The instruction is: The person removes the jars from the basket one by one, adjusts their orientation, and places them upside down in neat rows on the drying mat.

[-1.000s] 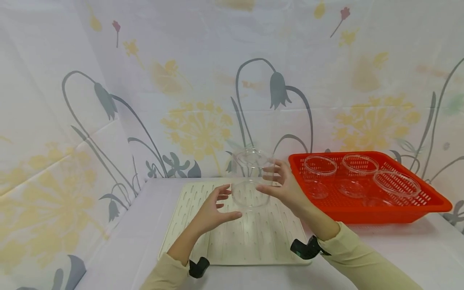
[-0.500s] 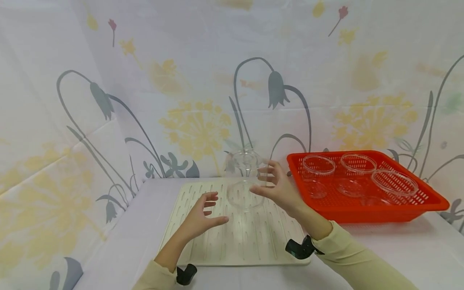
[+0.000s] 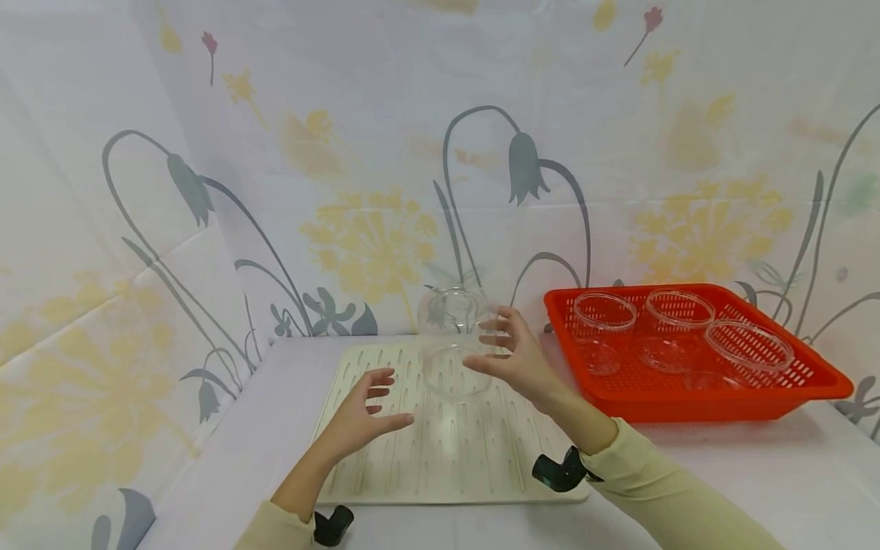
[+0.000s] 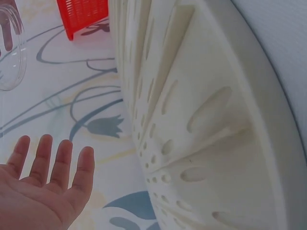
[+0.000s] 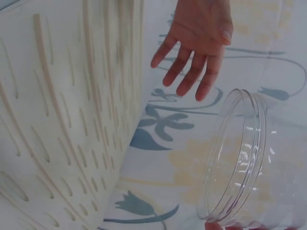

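Observation:
A clear plastic jar (image 3: 455, 336) is held by my right hand (image 3: 521, 365) over the cream tray (image 3: 412, 477) in the head view. The thumb and fingers reach around its right side; through the clear wall I cannot tell how far. Mouth downward, its threaded rim (image 5: 235, 153) shows in the right wrist view, with a few right fingertips (image 5: 213, 225) at the lower edge. My left hand (image 3: 354, 416) hovers left of the jar, apart from it, fingers spread and slightly bent, holding nothing. In the left wrist view, that palm (image 4: 45, 191) shows beside the tray.
On the right stands a red basket (image 3: 687, 409) with perforated walls. Inside are three clear jars, one of them a jar (image 3: 606, 336) near its left wall. White cloth (image 3: 227, 473) covers the table, and a flower-printed curtain (image 3: 385, 114) hangs behind.
My right hand has carried the jar a little to the left. My left hand has drawn away leftward and down, widening its gap from the jar.

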A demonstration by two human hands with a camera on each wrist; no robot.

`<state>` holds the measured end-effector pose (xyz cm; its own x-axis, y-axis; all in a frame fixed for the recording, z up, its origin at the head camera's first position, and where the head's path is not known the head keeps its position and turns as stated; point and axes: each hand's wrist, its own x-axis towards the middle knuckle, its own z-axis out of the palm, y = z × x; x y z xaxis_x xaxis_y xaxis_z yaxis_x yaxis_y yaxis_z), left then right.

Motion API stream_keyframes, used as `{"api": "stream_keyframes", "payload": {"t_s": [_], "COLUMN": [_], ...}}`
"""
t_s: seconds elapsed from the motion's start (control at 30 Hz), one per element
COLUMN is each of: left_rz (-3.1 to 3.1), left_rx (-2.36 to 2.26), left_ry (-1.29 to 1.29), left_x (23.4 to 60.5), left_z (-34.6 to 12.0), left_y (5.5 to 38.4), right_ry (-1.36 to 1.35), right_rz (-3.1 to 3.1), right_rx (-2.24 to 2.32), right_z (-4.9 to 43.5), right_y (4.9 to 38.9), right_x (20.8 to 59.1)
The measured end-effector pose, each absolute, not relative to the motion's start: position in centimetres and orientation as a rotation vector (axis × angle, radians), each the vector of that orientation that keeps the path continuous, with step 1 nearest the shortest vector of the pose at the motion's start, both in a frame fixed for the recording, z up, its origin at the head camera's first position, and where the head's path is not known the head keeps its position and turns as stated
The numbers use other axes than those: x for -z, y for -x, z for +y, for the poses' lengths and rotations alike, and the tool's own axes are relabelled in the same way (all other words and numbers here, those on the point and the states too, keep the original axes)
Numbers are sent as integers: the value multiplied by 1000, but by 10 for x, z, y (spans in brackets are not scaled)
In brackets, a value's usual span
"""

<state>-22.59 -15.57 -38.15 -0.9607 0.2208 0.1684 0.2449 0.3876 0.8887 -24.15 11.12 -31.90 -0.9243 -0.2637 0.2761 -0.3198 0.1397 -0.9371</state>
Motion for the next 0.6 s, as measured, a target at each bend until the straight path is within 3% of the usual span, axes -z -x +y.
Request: {"api": "stream_keyframes", "payload": {"t_s": [0.6], "left_rz": [-2660], "left_rx": [1626], "left_ry": [343], "left_x": [388], "left_z": [-191], "left_y": [218], "right_ry": [-597], "right_rz": [-2351], "right_rx": [-1967], "right_z": [99], "right_y": [247], "right_x": [323]}}
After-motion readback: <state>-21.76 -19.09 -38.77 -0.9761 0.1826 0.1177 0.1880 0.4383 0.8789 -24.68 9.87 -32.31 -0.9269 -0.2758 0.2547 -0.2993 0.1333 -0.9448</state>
